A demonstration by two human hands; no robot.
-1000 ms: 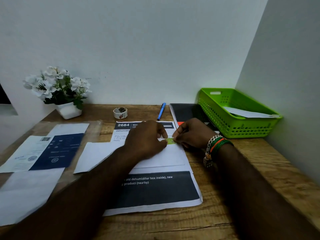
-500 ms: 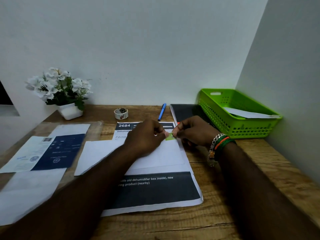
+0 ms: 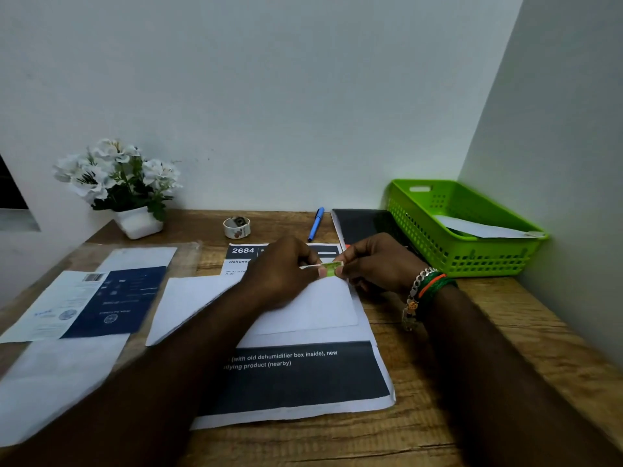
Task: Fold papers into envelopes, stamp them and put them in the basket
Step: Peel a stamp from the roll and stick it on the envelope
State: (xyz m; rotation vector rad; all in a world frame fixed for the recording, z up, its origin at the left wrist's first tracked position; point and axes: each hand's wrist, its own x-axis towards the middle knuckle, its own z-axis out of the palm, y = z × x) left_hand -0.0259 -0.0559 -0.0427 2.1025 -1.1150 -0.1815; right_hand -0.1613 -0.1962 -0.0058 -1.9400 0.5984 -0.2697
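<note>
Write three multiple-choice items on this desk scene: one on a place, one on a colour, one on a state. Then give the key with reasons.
1. Where does the basket stand?
A. far right corner of the desk
B. beside the flower pot
C. on the floor

2. What colour is the pen?
A. red
B. blue
C. black

3. What is the state of the small green stamp?
A. lying in the basket
B. stuck flat on the wall
C. pinched between both hands above the white envelope

Key: 1 A, it sits against the right wall at the back. 2 B, its barrel is blue. 3 C, the left hand and right hand grip it between fingertips.
</note>
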